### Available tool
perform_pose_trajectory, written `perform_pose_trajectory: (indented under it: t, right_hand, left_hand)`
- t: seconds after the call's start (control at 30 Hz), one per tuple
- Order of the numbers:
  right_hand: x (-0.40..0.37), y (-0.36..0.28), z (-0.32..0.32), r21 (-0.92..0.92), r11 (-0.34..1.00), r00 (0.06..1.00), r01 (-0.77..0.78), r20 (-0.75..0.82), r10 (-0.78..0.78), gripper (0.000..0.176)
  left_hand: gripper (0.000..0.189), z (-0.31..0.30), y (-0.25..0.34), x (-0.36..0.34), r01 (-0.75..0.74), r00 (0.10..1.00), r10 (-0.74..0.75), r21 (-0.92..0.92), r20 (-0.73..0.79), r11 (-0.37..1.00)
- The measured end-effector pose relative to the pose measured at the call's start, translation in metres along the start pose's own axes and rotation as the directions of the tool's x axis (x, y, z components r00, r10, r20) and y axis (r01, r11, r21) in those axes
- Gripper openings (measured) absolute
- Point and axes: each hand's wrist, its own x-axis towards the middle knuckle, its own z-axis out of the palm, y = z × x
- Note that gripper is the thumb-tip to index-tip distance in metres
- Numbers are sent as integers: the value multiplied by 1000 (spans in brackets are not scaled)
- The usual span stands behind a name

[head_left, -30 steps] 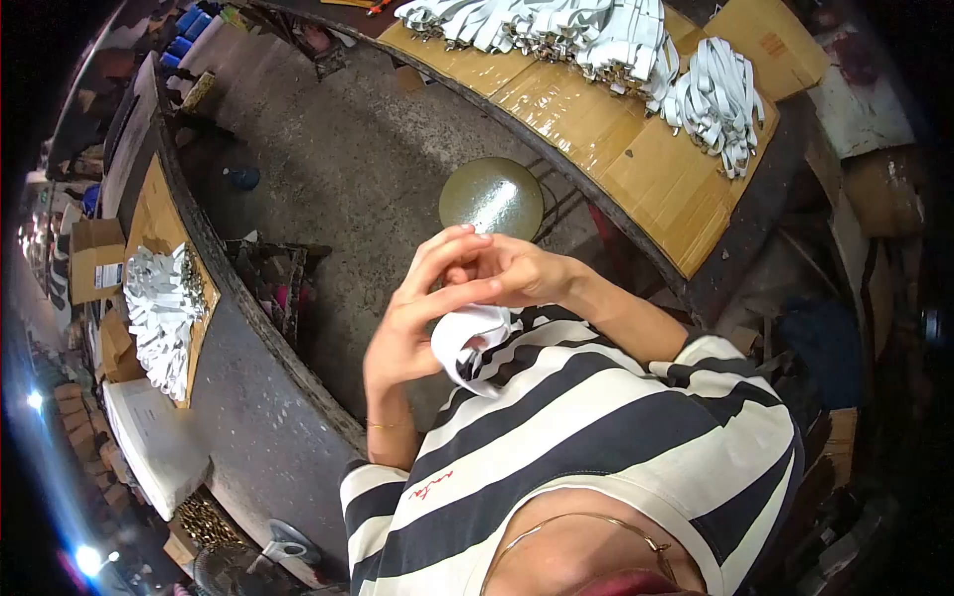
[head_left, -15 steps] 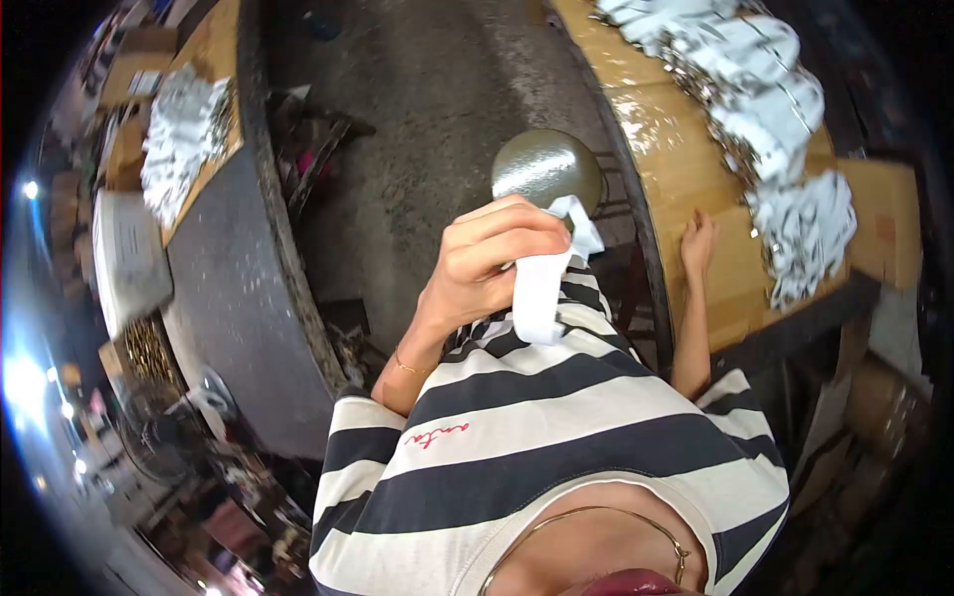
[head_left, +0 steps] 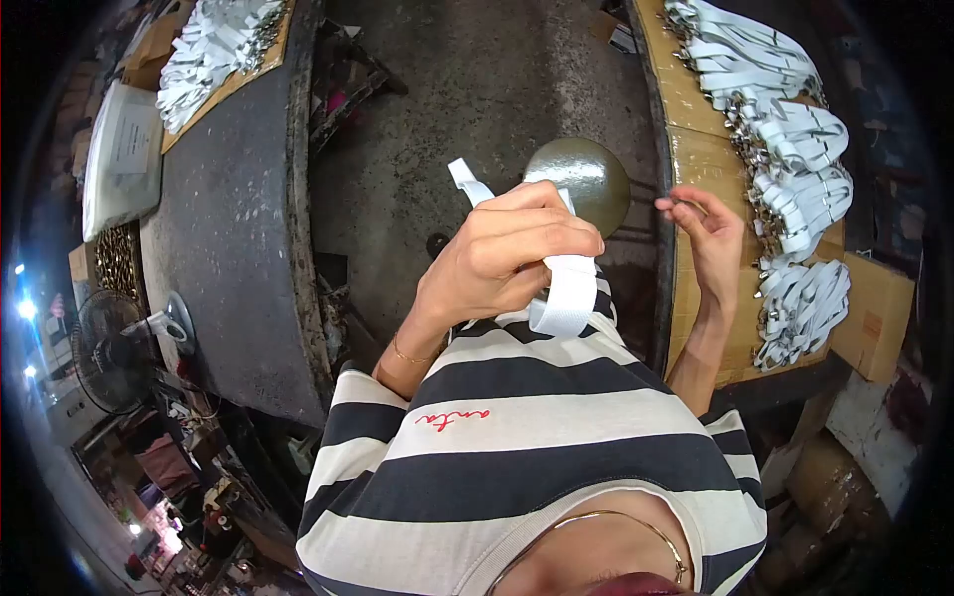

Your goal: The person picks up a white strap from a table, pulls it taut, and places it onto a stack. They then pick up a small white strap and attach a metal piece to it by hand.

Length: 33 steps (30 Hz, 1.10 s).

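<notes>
My left hand [head_left: 522,243] is closed around a white strap [head_left: 570,298] in front of my striped shirt. One flat end of it sticks out past the fingers at the upper left, and a loop hangs below the hand. At the edge of the cardboard-covered table, my right hand [head_left: 708,228] is raised with thumb and fingertips together. Whether something small sits in that pinch cannot be made out. Nearest to the right hand are bundles of white straps with metal clips [head_left: 795,204], lying in a row along the table.
Ahead of me stands a round-topped stool [head_left: 586,184] on the dark floor. The dark table [head_left: 229,228] at left bears more white straps [head_left: 214,55] and a plastic-wrapped white package [head_left: 121,159]. A fan [head_left: 109,348] stands at lower left. A cardboard box [head_left: 874,313] is at right.
My right hand has lifted from the tabletop and moved toward its inner edge, fingers drawn together. The strap in my left hand has swung, its end now toward the upper left. The view has shifted.
</notes>
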Motion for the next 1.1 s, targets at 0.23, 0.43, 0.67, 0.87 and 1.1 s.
perform_pose_trajectory:
  t: [0.23, 0.43, 0.67, 0.87, 1.1]
  right_hand:
    - [-14, -99, 186, 258, 925, 827, 279, 424, -368, 15]
    - [-14, -114, 291, 34, 898, 688, 438, 630, -360, 20]
    - [-15, -120, 365, -92, 817, 583, 569, 745, -323, 15]
    - [-24, -113, 395, -126, 797, 612, 590, 714, -340, 14]
    - [4, -106, 392, 55, 954, 689, 295, 679, -252, 13]
  left_hand:
    - [30, -85, 18, -56, 14, 997, 2, 213, -73, 977]
    - [27, -167, 36, -115, 104, 988, -55, 346, -148, 933]
    - [17, -226, 42, -156, 121, 986, -64, 404, -151, 907]
    - [13, -243, 45, -164, 147, 985, -88, 461, -146, 875]
    - [15, -240, 32, -147, 168, 957, -33, 461, -287, 871]
